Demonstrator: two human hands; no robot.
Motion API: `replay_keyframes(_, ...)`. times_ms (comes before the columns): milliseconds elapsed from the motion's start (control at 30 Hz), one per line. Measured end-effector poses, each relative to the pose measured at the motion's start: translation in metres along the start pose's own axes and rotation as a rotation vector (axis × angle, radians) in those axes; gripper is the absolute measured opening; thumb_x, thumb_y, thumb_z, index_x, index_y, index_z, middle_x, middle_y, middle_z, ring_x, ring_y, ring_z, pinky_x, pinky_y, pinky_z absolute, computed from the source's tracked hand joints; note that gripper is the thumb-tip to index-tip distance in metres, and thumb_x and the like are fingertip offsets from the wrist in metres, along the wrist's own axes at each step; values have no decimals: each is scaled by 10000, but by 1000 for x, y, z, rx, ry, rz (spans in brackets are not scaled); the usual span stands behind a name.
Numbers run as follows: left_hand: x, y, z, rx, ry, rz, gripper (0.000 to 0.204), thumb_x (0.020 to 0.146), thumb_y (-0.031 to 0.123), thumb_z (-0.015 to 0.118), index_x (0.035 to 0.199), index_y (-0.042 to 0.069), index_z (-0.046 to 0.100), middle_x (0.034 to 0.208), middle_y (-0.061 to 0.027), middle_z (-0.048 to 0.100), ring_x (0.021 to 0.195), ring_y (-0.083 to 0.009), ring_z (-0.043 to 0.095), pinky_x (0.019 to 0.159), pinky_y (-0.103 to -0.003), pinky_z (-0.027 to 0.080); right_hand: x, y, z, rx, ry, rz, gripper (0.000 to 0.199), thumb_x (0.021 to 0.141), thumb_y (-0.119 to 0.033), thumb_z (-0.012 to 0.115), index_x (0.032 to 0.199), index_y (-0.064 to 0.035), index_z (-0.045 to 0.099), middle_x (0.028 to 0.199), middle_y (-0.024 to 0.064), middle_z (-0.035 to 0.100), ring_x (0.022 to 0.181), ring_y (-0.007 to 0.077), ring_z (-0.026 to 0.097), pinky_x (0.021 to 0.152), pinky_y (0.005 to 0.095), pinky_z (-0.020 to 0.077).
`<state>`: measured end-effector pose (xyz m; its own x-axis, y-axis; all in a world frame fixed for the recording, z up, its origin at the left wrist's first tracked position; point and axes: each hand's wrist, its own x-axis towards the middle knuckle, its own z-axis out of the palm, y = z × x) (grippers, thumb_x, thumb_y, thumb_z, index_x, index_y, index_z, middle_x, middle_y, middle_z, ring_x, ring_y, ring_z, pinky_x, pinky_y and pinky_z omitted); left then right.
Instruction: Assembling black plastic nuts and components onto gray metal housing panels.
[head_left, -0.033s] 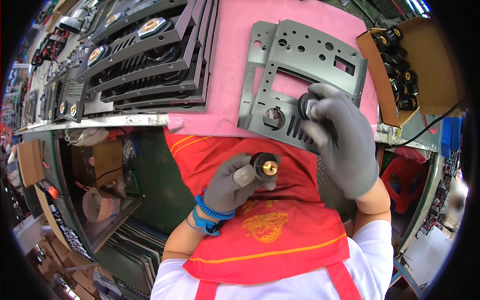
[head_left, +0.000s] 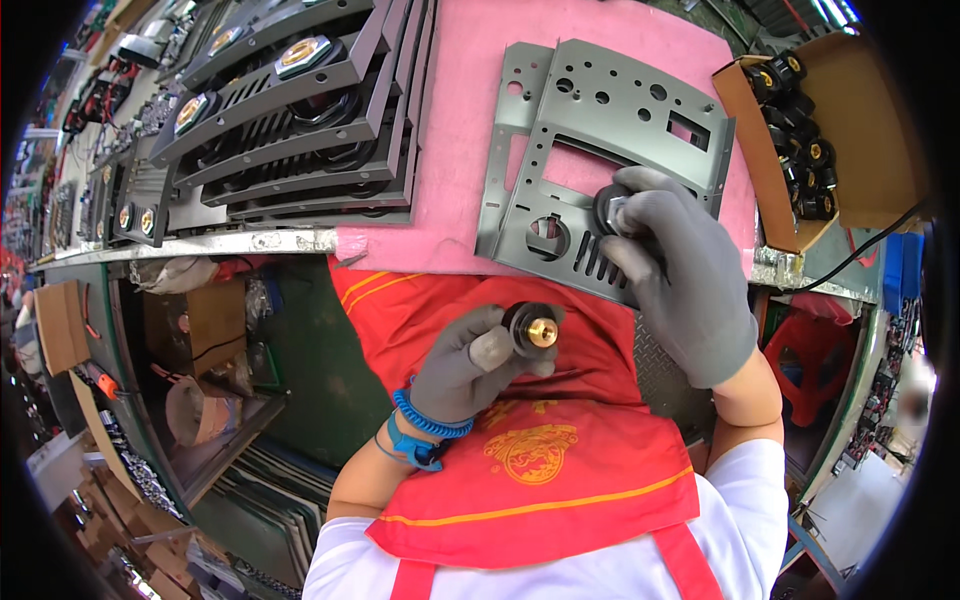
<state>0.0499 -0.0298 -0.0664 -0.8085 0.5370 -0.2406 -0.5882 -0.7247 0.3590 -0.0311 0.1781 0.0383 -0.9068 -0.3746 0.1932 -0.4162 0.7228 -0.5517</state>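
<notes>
My left hand, in a grey glove, grips a round black connector in front of my red apron; its brass threaded end faces up. Fingers of my gloved right hand are closed on a black ring with a silver nut. That ring sits over the lower part of a grey metal panel; whether it touches the panel I cannot tell. Holes and slots pierce this panel, among them a round hole left of the ring. A second grey panel lies partly beneath it.
Both panels rest on a pink mat. Stacked grey panels with brass-centred fittings stand at the left. An open cardboard box at the right contains several black and brass connectors. A black cable runs beside the box.
The fingers of my right hand have drawn slightly closer around the ring with the nut, and the hand has moved a little left. My left hand has barely moved.
</notes>
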Motion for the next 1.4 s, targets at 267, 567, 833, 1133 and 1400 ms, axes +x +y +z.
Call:
replay_keyframes(267, 16, -6, -9, 0, -71, 62, 442, 960, 282, 596, 1261, -30, 509, 1189, -157, 610, 1041, -235, 637, 899, -375, 536, 9, 6, -2, 139, -74, 88, 259, 774, 27, 702, 943, -11, 509, 1148, 170, 607, 878, 298, 627, 749, 335, 494)
replay_keyframes(567, 16, -8, -13, -200, -88, -96, 602, 929, 392, 615, 1320, -39, 460, 1180, -186, 622, 997, -285, 672, 829, -361, 594, 3, 11, 0, 283, -282, -63, 259, 769, 5, 724, 931, -12, 522, 1153, 187, 623, 951, 323, 642, 816, 342, 511)
replay_keyframes(833, 12, -13, -12, 301, -38, 145, 441, 949, 270, 605, 1281, -7, 515, 1207, -162, 617, 1076, -285, 647, 885, -389, 582, 7, 17, 0, 383, -281, -53, 244, 778, -10, 717, 927, -26, 525, 1157, 180, 623, 939, 337, 636, 808, 351, 510)
replay_keyframes(1133, 9, -2, -8, 5, -85, 8, 515, 933, 304, 621, 1326, -1, 491, 1300, -174, 564, 1194, -303, 576, 1022, -490, 485, 9, 24, 0, 412, -340, -67, 239, 776, -4, 715, 928, -36, 533, 1167, 163, 626, 959, 358, 631, 811, 369, 511)
replay_keyframes(1400, 15, 26, 25, 194, 43, -65, 834, 888, 601, 559, 1367, -66, 409, 1314, -146, 530, 1230, -240, 528, 1045, -381, 424, 30, 15, 0, 437, -414, -340, 242, 743, -136, 768, 926, -99, 614, 1162, 149, 664, 971, 299, 636, 855, 384, 482)
